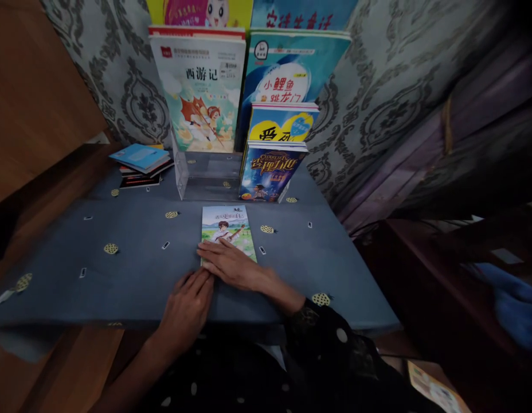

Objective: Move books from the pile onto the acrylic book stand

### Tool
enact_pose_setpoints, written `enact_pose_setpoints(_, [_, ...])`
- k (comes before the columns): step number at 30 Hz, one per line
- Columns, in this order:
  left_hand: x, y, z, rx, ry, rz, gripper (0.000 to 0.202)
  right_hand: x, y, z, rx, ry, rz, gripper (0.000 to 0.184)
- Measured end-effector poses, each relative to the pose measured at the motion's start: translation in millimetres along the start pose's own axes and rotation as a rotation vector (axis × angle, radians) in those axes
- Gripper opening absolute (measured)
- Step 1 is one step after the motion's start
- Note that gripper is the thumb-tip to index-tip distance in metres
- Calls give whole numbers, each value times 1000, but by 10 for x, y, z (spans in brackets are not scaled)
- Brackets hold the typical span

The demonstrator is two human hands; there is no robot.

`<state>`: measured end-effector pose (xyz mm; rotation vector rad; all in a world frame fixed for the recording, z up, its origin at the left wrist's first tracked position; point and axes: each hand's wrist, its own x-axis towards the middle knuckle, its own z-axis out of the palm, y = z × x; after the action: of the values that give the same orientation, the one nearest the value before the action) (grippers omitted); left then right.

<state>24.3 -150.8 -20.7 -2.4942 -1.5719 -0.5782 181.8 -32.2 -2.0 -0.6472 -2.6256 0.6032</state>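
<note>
Guitar-cover book [228, 228] partly hidden, top books [302, 12] cropped

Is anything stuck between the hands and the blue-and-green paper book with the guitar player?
Nothing visible is. The right hand lies across the lower part of the blue-and-green paper book, and the left hand is by its near left corner; whether that one touches it is hard to tell.

The tabletop [132, 292] was grey-blue, printed with yellow pineapples [110, 249]. The booklet [226, 226] showed pale blue above green. Behind the booklet, a deep-blue book [272, 172] bore gold lettering; farther behind, a grey backdrop [141, 103] carried dark medallions. Before the booklet, a black sleeve [326, 344] had white dots.
</note>
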Motion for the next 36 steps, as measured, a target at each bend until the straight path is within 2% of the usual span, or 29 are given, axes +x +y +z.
enact_pose_setpoints(2, [5,-4,-2,7,12,13,39,124,124,-13,-18,-18,-5,35])
enact_pose_setpoints(9, [28,-22,-8,55,12,47,38,507,424,-165,-122,-203,57,44])
enact_pose_setpoints(16, [6,-42,40,73,32,49,39,630,776,-238,-176,-148,136,47])
enact_pose_setpoints(20, [5,-40,45,80,42,62,40,509,945,-322,-212,-129,224,49])
enact_pose_setpoints(26, [18,-32,52,68,48,53,40,129,1064,-471,-204,-71,347,53])
enact_pose_setpoints(31, [19,-1,28,47,30,45,39,-89,1036,-462,-177,-55,385,57])
enact_pose_setpoints(36, [36,18,-9,81,7,28,40,-279,908,-375,-173,-34,367,60])
